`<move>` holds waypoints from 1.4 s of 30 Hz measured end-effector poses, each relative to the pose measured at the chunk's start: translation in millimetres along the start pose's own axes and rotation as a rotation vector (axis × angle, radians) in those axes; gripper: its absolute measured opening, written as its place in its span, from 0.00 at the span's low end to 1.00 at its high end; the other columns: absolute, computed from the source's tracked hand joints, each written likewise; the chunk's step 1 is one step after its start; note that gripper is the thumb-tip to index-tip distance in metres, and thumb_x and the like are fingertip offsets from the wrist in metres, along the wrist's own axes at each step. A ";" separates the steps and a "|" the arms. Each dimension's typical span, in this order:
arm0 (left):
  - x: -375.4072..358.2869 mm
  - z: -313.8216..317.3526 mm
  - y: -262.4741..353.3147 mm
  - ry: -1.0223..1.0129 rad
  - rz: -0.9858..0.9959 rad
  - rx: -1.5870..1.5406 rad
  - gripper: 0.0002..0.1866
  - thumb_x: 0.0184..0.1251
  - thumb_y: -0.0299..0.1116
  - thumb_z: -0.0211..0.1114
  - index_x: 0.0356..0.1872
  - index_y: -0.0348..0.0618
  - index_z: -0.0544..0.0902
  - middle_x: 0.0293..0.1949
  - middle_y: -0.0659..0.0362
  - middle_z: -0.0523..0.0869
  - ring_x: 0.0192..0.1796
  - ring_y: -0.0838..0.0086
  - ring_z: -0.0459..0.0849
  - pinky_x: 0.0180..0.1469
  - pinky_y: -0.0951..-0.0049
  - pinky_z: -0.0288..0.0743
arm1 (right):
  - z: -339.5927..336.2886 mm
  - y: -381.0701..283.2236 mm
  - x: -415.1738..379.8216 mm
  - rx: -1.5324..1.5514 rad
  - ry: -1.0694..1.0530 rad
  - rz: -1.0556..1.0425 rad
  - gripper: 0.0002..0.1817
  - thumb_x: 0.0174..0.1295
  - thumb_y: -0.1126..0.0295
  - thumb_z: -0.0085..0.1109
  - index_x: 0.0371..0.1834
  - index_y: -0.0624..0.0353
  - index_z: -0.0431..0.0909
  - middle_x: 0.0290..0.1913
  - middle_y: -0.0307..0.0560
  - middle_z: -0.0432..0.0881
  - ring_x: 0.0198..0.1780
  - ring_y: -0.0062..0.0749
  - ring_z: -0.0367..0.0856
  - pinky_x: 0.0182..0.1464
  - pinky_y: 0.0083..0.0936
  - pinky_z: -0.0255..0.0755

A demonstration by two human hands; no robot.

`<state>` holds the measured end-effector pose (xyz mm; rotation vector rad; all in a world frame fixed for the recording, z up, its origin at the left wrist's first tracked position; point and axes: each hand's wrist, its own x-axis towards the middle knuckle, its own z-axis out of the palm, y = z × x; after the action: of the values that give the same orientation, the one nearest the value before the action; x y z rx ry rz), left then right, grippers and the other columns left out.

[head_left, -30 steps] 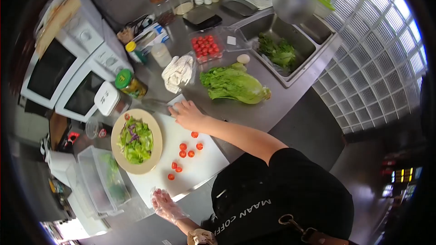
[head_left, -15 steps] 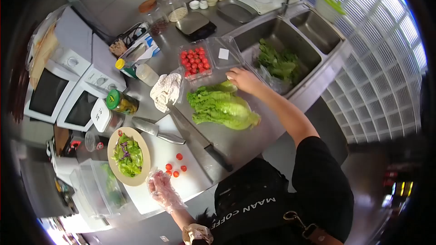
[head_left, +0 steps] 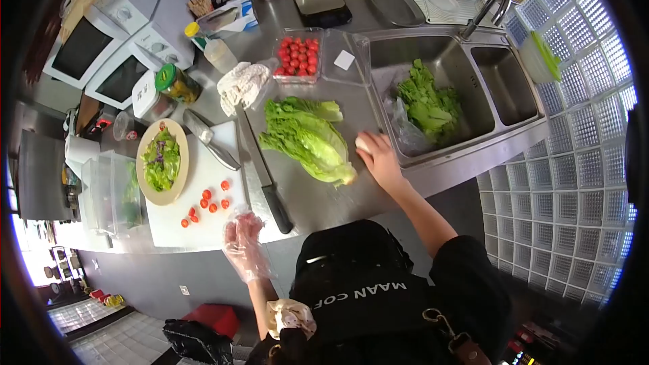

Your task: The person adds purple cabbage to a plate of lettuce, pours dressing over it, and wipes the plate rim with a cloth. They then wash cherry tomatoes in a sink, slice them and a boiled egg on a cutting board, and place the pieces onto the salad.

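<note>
My left hand [head_left: 243, 233], in a clear plastic glove, hangs with curled fingers at the front edge of the white cutting board [head_left: 172, 226]. Several red cherry tomato pieces [head_left: 206, 195] lie on the board beyond it. My bare right hand [head_left: 380, 159] is on the steel counter between the lettuce and the sink, fingers bent around something pale; I cannot tell what. A green romaine lettuce [head_left: 304, 138] lies to its left, its base towards me. A long black-handled knife [head_left: 270, 196] lies along the board's right side, its handle near my left hand.
A second knife [head_left: 209, 138] lies on the board beside an oval plate [head_left: 182, 162] of salad. Behind the lettuce are a cloth [head_left: 243, 84] and an open clear box of cherry tomatoes [head_left: 297, 57]. Leafy greens [head_left: 429, 101] lie in the sink [head_left: 466, 142].
My right hand has come from the lettuce's far end towards me along the counter. My left hand has drawn back from the board, uncovering more tomato pieces. The view has shifted.
</note>
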<state>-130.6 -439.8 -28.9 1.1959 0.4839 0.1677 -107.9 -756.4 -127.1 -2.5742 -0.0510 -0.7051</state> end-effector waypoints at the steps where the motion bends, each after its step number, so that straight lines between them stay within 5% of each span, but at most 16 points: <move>1: -2.8 4.8 2.8 -0.011 -0.012 -0.005 0.08 0.65 0.29 0.63 0.39 0.35 0.77 0.36 0.54 0.83 0.37 0.71 0.82 0.40 0.70 0.80 | -4.9 -0.9 7.9 0.229 0.003 0.245 0.18 0.58 0.72 0.60 0.53 0.60 0.74 0.49 0.52 0.77 0.44 0.44 0.78 0.47 0.32 0.74; 4: -4.9 -3.2 4.5 -0.028 -0.013 0.009 0.07 0.64 0.28 0.62 0.39 0.35 0.78 0.35 0.54 0.83 0.37 0.71 0.83 0.40 0.71 0.80 | -13.6 8.0 20.3 1.144 0.076 0.899 0.13 0.68 0.68 0.49 0.53 0.58 0.72 0.45 0.45 0.75 0.39 0.38 0.82 0.45 0.32 0.80; 7: -11.1 -12.1 7.0 -0.064 0.036 0.010 0.07 0.64 0.28 0.63 0.39 0.35 0.78 0.35 0.53 0.83 0.36 0.72 0.83 0.39 0.72 0.80 | -9.7 37.1 12.5 1.526 0.041 1.202 0.15 0.66 0.68 0.53 0.54 0.57 0.70 0.43 0.45 0.74 0.41 0.41 0.81 0.43 0.31 0.79; 10: -13.6 -30.0 9.2 -0.049 -0.012 0.038 0.08 0.65 0.29 0.62 0.39 0.35 0.78 0.35 0.53 0.83 0.36 0.72 0.83 0.38 0.73 0.79 | -11.1 25.9 15.5 1.469 -0.042 1.023 0.15 0.63 0.66 0.58 0.52 0.56 0.71 0.45 0.48 0.75 0.45 0.38 0.79 0.44 0.32 0.77; 12: -14.4 -45.2 9.8 -0.046 0.007 0.100 0.08 0.65 0.30 0.62 0.38 0.35 0.79 0.35 0.53 0.83 0.35 0.72 0.83 0.38 0.73 0.79 | -16.6 -2.8 24.6 0.593 0.107 0.594 0.18 0.59 0.66 0.62 0.50 0.59 0.73 0.48 0.54 0.77 0.49 0.40 0.77 0.47 0.38 0.74; 13: -15.5 -51.9 10.8 -0.022 0.007 0.098 0.08 0.65 0.30 0.62 0.38 0.35 0.79 0.35 0.53 0.83 0.35 0.72 0.83 0.38 0.73 0.79 | 1.9 2.3 15.9 0.226 0.165 0.347 0.21 0.56 0.63 0.65 0.50 0.61 0.73 0.50 0.55 0.78 0.57 0.44 0.74 0.59 0.50 0.64; 14: -16.1 -57.7 11.9 -0.047 0.013 0.103 0.09 0.66 0.31 0.62 0.39 0.35 0.79 0.35 0.53 0.83 0.35 0.72 0.82 0.38 0.73 0.79 | 8.6 1.7 10.4 0.235 0.149 0.338 0.21 0.56 0.63 0.65 0.50 0.61 0.73 0.50 0.55 0.78 0.57 0.44 0.74 0.59 0.50 0.64; 16: -16.4 -71.1 13.9 -0.064 0.024 0.105 0.09 0.66 0.31 0.62 0.40 0.34 0.79 0.35 0.53 0.83 0.35 0.73 0.82 0.38 0.73 0.78 | 14.0 0.5 6.7 -0.319 -0.015 0.098 0.25 0.54 0.59 0.65 0.52 0.62 0.73 0.51 0.51 0.78 0.64 0.49 0.66 0.66 0.59 0.48; 17: -15.8 -77.8 13.9 -0.044 0.013 0.130 0.09 0.66 0.31 0.62 0.40 0.34 0.79 0.36 0.53 0.83 0.35 0.73 0.82 0.38 0.73 0.78 | 14.0 4.2 9.0 -0.278 0.018 0.115 0.26 0.54 0.56 0.63 0.52 0.60 0.73 0.55 0.46 0.76 0.68 0.49 0.60 0.68 0.62 0.38; 20: -12.1 -92.5 8.9 -0.028 0.012 0.134 0.10 0.66 0.31 0.62 0.41 0.34 0.79 0.36 0.54 0.84 0.35 0.73 0.82 0.38 0.74 0.78 | 16.9 -4.5 4.1 -0.451 -0.019 0.125 0.25 0.54 0.55 0.64 0.50 0.60 0.75 0.61 0.44 0.72 0.70 0.52 0.55 0.69 0.61 0.38; 26: -18.4 -81.5 6.9 -0.119 -0.059 0.219 0.13 0.66 0.35 0.62 0.42 0.34 0.80 0.36 0.56 0.84 0.34 0.75 0.81 0.40 0.75 0.77 | 0.1 -5.6 18.8 -0.427 0.187 0.011 0.22 0.54 0.54 0.65 0.43 0.61 0.78 0.44 0.45 0.76 0.42 0.35 0.71 0.44 0.35 0.64; 28: -21.2 -47.2 8.4 -0.255 -0.108 0.387 0.15 0.66 0.35 0.61 0.45 0.32 0.79 0.37 0.54 0.85 0.37 0.73 0.83 0.43 0.74 0.78 | -9.2 -13.7 22.7 0.940 0.050 0.828 0.19 0.60 0.56 0.61 0.44 0.61 0.77 0.40 0.42 0.77 0.34 0.26 0.73 0.37 0.22 0.65; 29: -25.9 -24.4 11.9 -0.319 -0.138 0.326 0.16 0.65 0.34 0.62 0.48 0.32 0.78 0.41 0.53 0.84 0.39 0.71 0.83 0.45 0.73 0.77 | -15.5 -30.2 28.4 1.335 0.021 0.770 0.18 0.65 0.59 0.57 0.47 0.64 0.75 0.38 0.39 0.77 0.30 0.18 0.72 0.34 0.15 0.64; 34: -32.3 32.6 -1.0 -0.507 -0.003 0.018 0.33 0.57 0.24 0.68 0.65 0.39 0.65 0.56 0.52 0.77 0.48 0.71 0.81 0.53 0.70 0.75 | -32.1 -136.0 53.9 1.279 -0.497 0.548 0.22 0.65 0.67 0.57 0.60 0.66 0.68 0.51 0.43 0.77 0.52 0.23 0.75 0.56 0.21 0.67; 38: -24.7 -6.2 3.1 -0.233 0.264 0.063 0.36 0.54 0.19 0.66 0.66 0.39 0.63 0.57 0.52 0.75 0.50 0.71 0.81 0.50 0.71 0.78 | -10.6 -225.4 57.2 1.043 -0.605 -0.046 0.23 0.61 0.72 0.59 0.59 0.65 0.69 0.52 0.49 0.77 0.49 0.29 0.78 0.51 0.24 0.73; 42: -36.4 -108.3 33.8 0.031 0.514 0.336 0.34 0.52 0.19 0.65 0.64 0.39 0.67 0.55 0.51 0.75 0.50 0.68 0.81 0.43 0.74 0.81 | 12.1 -328.5 50.4 1.117 -0.858 -0.310 0.23 0.58 0.73 0.62 0.57 0.63 0.71 0.50 0.51 0.77 0.46 0.34 0.81 0.45 0.26 0.78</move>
<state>-206.8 -348.8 -18.1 1.6357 0.2256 0.5628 -109.4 -462.9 29.3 -1.5755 -0.8539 0.3496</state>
